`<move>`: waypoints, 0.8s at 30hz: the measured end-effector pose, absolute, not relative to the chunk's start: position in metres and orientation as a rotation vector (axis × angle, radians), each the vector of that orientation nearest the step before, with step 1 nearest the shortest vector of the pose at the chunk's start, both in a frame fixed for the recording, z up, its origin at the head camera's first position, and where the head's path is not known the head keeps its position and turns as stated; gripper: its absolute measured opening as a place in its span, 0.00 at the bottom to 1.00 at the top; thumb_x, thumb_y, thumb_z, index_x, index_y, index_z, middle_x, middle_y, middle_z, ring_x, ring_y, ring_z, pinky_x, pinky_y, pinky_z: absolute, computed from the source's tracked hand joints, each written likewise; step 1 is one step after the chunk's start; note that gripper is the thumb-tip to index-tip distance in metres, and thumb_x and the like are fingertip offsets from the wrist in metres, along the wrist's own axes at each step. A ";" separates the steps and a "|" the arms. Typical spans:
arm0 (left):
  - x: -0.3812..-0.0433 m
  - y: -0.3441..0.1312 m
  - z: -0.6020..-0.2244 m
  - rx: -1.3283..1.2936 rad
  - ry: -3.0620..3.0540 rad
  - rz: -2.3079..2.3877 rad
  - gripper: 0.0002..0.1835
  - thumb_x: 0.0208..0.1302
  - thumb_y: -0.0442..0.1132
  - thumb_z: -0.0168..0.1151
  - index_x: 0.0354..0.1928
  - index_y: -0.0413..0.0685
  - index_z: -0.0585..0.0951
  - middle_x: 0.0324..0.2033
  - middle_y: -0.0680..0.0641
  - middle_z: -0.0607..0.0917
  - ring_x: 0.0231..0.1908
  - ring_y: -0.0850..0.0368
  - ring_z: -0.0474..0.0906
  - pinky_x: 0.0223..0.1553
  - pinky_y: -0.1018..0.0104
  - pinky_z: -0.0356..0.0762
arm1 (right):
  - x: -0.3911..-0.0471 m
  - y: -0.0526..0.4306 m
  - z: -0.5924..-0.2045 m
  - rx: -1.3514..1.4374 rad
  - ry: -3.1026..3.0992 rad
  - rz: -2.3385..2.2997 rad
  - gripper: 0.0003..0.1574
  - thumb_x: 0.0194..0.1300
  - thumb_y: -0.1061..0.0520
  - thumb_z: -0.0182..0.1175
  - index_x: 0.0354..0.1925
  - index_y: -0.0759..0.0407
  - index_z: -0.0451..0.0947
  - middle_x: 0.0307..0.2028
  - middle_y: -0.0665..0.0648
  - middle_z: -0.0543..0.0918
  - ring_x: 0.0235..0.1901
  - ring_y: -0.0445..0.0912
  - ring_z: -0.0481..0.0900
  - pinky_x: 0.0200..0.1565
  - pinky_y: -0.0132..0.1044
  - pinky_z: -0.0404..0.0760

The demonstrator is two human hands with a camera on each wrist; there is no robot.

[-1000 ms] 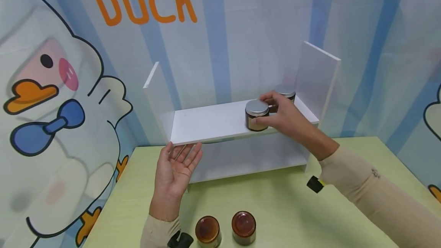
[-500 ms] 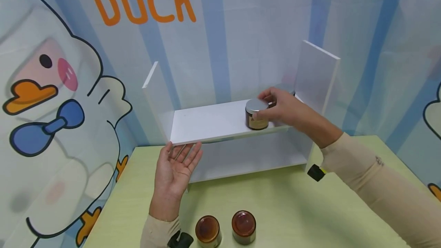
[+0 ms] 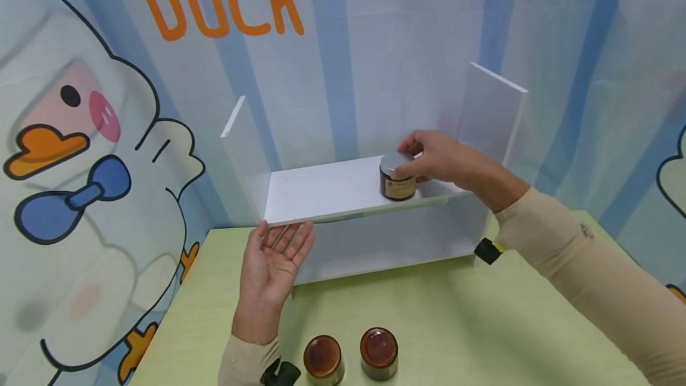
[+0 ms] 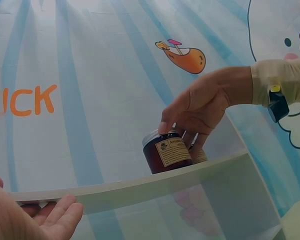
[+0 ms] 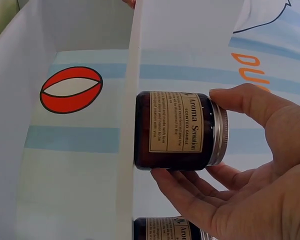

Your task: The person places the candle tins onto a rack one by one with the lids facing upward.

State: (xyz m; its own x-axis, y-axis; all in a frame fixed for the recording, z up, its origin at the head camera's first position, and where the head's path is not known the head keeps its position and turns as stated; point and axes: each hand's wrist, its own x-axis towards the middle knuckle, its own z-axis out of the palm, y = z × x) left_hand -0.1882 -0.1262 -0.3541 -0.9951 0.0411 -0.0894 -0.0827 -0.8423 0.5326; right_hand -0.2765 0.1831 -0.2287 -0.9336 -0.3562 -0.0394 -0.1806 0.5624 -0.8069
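My right hand (image 3: 447, 162) grips an amber scented candle jar (image 3: 398, 188) with a silver lid. The jar stands upright on the upper board of a white shelf (image 3: 321, 192), near the front edge. In the right wrist view the thumb lies at the lid of the candle jar (image 5: 177, 130), and the fingers are along its side. A second candle jar (image 5: 165, 229) stands beside it; the hand hides that one in the head view. Palm up, my left hand (image 3: 273, 267) touches the upper board's front left edge from below, its fingers extended.
Two more amber jars, a left one (image 3: 323, 359) and a right one (image 3: 379, 353), stand on the light green table (image 3: 455, 326) in front of the shelf. Upright side panels (image 3: 490, 112) bound the shelf. A printed duck curtain (image 3: 370, 46) hangs behind.
My right hand has shifted around the gripped candle jar, turning it so its label faces more to the front. The other shelf jar has become hidden behind the hand. My left hand stays put.
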 end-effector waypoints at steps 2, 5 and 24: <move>-0.189 -0.126 -0.354 -0.121 0.858 2.953 0.24 0.82 0.52 0.45 0.68 0.46 0.65 0.57 0.43 0.76 0.57 0.45 0.82 0.65 0.52 0.76 | -0.278 0.182 -0.226 -0.441 2.585 -1.285 0.38 0.63 0.52 0.68 0.64 0.67 0.65 0.62 0.66 0.71 0.57 0.57 0.75 0.56 0.50 0.83; -0.190 -0.127 -0.354 -0.115 0.862 2.953 0.24 0.82 0.53 0.44 0.69 0.46 0.65 0.58 0.43 0.76 0.58 0.45 0.82 0.65 0.52 0.76 | -0.281 0.181 -0.222 -0.441 2.567 -1.244 0.38 0.64 0.52 0.68 0.64 0.66 0.64 0.65 0.67 0.69 0.59 0.58 0.74 0.58 0.52 0.82; -0.189 -0.127 -0.354 -0.120 0.858 2.950 0.24 0.82 0.52 0.44 0.69 0.45 0.64 0.57 0.44 0.77 0.58 0.45 0.82 0.67 0.53 0.74 | -0.298 0.177 -0.209 -0.507 2.574 -1.026 0.35 0.66 0.53 0.66 0.65 0.62 0.66 0.66 0.67 0.69 0.60 0.59 0.74 0.60 0.54 0.80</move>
